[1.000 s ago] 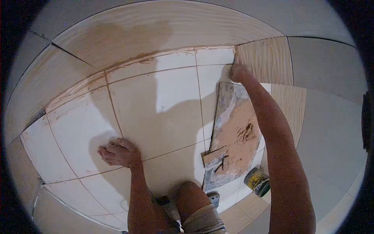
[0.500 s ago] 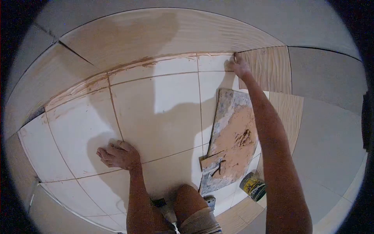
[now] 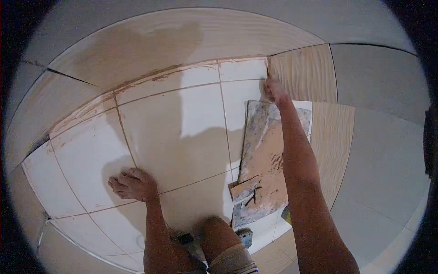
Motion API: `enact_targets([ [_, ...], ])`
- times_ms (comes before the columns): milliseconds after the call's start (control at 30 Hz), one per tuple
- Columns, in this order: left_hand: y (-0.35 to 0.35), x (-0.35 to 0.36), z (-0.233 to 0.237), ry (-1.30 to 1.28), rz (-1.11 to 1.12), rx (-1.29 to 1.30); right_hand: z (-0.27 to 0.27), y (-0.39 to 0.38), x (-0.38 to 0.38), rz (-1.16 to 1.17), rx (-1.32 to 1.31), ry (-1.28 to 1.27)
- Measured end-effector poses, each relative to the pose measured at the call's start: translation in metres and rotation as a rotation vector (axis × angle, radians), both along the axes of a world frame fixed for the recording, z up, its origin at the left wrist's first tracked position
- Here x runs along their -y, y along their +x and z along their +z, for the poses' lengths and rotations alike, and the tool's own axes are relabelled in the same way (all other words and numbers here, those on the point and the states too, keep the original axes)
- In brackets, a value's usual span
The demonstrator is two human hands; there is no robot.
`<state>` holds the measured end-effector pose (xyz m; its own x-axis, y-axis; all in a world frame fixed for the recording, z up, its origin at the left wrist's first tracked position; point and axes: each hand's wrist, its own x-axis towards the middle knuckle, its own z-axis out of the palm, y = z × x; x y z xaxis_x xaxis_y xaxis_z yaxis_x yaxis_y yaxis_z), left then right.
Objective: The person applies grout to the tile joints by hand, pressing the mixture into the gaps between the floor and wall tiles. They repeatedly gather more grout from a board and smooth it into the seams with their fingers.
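My left hand rests on the white floor tiles, fingers bent but apart, holding nothing. Farther off, my right hand is at the joint where the white tiles meet a wood-look tile. Its fingers are curled together and slightly blurred; whether anything small sits between them is hidden. Pinkish-brown grout is smeared along the base of the wood-look wall strip. Near my right forearm lies a stained board spread with a pinkish-brown paste.
A flat scraper-like tool lies on the board's near left corner. My right arm mostly hides a yellow and dark tub. Next to my knee is a grey metal piece. Grey tiles cover the right side.
My right hand has moved from the far corner down the joint toward me. The whole view has shifted slightly. My left hand keeps its place on the tiles.
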<state>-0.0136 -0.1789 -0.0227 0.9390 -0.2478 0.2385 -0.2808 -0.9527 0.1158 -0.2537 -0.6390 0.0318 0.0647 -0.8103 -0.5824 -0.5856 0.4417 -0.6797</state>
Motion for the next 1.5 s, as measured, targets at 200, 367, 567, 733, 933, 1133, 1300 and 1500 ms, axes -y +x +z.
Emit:
enact_targets([
  [200, 0.002, 0.002, 0.002, -0.027, -0.024, 0.088, -0.034, -0.03, -0.007, 0.339, -0.293, -0.735],
  [367, 0.002, 0.001, 0.008, -0.017, -0.046, 0.064, 0.044, -0.004, -0.032, -0.229, 0.002, -0.029],
  [567, 0.001, 0.001, 0.002, -0.037, -0.045, 0.042, 0.042, -0.036, -0.061, -0.113, 0.486, 0.362],
  [733, 0.001, -0.003, -0.003, 0.005, -0.046, 0.015, 0.025, -0.072, -0.075, -0.082, 0.562, 0.467],
  [933, -0.002, -0.004, -0.003, -0.046, -0.034, 0.017, 0.03, -0.105, -0.127, -0.024, 0.431, 0.309],
  [1133, -0.001, -0.003, 0.0, 0.015, -0.058, 0.059, 0.046, -0.108, -0.118, 0.207, 0.002, -0.177],
  [1300, -0.001, -0.003, -0.004, -0.023, -0.053, 0.084, 0.035, -0.082, -0.073, 0.476, -0.427, -0.317],
  [1500, -0.002, 0.0, 0.002, 0.001, -0.055, 0.082, 0.016, -0.071, -0.072, 0.574, -0.512, -0.392],
])
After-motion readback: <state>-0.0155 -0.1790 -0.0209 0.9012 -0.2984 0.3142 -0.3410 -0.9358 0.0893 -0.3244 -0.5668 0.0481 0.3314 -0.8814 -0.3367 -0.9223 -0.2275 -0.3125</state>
